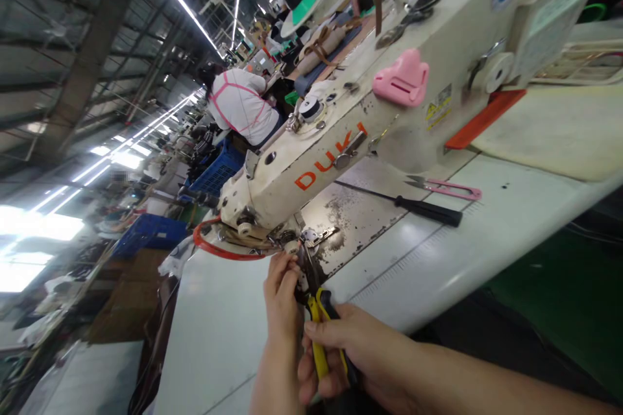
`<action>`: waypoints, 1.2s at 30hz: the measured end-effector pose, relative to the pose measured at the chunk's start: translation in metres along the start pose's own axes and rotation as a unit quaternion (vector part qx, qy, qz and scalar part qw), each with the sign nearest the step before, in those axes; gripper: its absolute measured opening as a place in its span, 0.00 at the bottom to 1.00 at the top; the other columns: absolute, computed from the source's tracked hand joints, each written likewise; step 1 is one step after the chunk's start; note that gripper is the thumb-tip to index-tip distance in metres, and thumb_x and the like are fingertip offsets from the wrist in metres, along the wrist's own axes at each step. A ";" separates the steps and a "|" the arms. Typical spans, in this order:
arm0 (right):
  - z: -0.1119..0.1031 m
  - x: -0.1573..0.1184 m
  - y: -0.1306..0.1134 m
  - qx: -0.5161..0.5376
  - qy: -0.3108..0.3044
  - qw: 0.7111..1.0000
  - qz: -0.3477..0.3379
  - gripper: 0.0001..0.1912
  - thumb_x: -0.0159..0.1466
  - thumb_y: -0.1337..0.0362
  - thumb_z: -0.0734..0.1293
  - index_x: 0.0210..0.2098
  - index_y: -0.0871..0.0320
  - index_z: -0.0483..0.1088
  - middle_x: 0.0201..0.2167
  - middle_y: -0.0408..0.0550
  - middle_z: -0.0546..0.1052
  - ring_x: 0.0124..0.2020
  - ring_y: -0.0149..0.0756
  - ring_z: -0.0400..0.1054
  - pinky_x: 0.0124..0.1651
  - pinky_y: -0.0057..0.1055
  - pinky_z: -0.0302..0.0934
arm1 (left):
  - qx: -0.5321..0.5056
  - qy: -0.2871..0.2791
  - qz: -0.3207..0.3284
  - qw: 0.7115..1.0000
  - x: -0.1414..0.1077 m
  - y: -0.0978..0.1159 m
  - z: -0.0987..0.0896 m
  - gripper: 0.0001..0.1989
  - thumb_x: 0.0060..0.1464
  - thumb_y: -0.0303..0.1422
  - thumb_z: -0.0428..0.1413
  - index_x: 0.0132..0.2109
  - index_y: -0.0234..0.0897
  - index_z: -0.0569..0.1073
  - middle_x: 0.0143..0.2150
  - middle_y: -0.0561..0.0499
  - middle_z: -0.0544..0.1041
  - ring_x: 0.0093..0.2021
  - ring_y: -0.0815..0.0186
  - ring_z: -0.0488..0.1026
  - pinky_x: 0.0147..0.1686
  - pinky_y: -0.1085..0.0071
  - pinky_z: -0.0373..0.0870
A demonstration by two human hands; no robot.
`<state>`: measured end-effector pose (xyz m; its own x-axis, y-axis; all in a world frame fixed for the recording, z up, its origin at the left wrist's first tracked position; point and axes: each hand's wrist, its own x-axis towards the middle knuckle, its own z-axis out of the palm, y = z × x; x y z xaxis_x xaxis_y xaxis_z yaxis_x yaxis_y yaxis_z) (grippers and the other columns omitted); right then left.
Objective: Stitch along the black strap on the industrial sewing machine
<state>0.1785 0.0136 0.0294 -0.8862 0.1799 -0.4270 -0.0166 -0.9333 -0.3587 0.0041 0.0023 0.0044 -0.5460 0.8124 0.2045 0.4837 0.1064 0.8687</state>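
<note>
My right grip (pixel 351 340) wraps the pliers (pixel 314 311) low, letting their nose reach beneath the sewing machine (pixel 272 191). I can't tell whether my left hand (pixel 283 301) pinches anything.

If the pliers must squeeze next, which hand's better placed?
Right, I'd say: the right hand holds the pliers by their handles, jaws up by the sewing machine head. The left hand has its fingertips beside the jaws.
</note>
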 end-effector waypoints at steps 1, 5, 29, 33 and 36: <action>0.000 0.001 0.000 0.000 -0.002 1.000 0.000 0.10 0.75 0.66 0.58 0.39 0.61 0.68 0.24 0.48 0.79 0.20 0.29 0.76 0.25 0.20 0.63 | -0.003 0.003 -0.001 1.000 0.000 -0.001 0.000 0.13 0.56 0.38 0.61 0.45 0.39 0.85 0.48 0.45 0.80 0.55 0.54 0.74 0.58 0.61 0.68; -0.001 0.004 -0.002 0.010 -0.008 1.000 -0.006 0.09 0.71 0.63 0.64 0.37 0.61 0.69 0.23 0.46 0.78 0.20 0.28 0.75 0.25 0.20 0.62 | -0.017 0.013 -0.004 1.000 -0.001 -0.005 0.000 0.13 0.57 0.39 0.62 0.46 0.39 0.84 0.48 0.45 0.80 0.55 0.54 0.74 0.59 0.60 0.68; 0.002 0.014 -0.003 -0.021 -0.006 1.000 -0.019 0.10 0.72 0.63 0.62 0.36 0.61 0.69 0.19 0.40 0.74 0.15 0.27 0.69 0.20 0.22 0.54 | -0.026 -0.007 -0.029 0.999 -0.003 -0.008 -0.005 0.14 0.58 0.39 0.63 0.47 0.38 0.84 0.48 0.44 0.80 0.55 0.53 0.75 0.59 0.59 0.70; 0.008 0.015 -0.003 -0.034 0.006 0.999 -0.016 0.11 0.71 0.64 0.62 0.33 0.61 0.70 0.20 0.39 0.73 0.14 0.25 0.67 0.20 0.22 0.54 | -0.025 -0.009 -0.034 0.999 -0.003 -0.005 -0.004 0.14 0.58 0.39 0.62 0.48 0.38 0.84 0.49 0.45 0.80 0.56 0.53 0.75 0.59 0.60 0.70; 0.009 0.018 0.001 -0.024 0.019 0.999 -0.023 0.12 0.70 0.63 0.63 0.31 0.59 0.69 0.18 0.39 0.72 0.13 0.25 0.65 0.19 0.23 0.52 | -0.026 -0.006 -0.033 0.999 -0.002 -0.005 -0.004 0.14 0.57 0.39 0.63 0.47 0.38 0.84 0.49 0.44 0.80 0.55 0.53 0.75 0.58 0.60 0.70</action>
<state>0.1580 0.0133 0.0290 -0.8670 0.2348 -0.4396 -0.0339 -0.9078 -0.4180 0.0002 -0.0025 0.0014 -0.5672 0.8114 0.1408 0.4108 0.1306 0.9023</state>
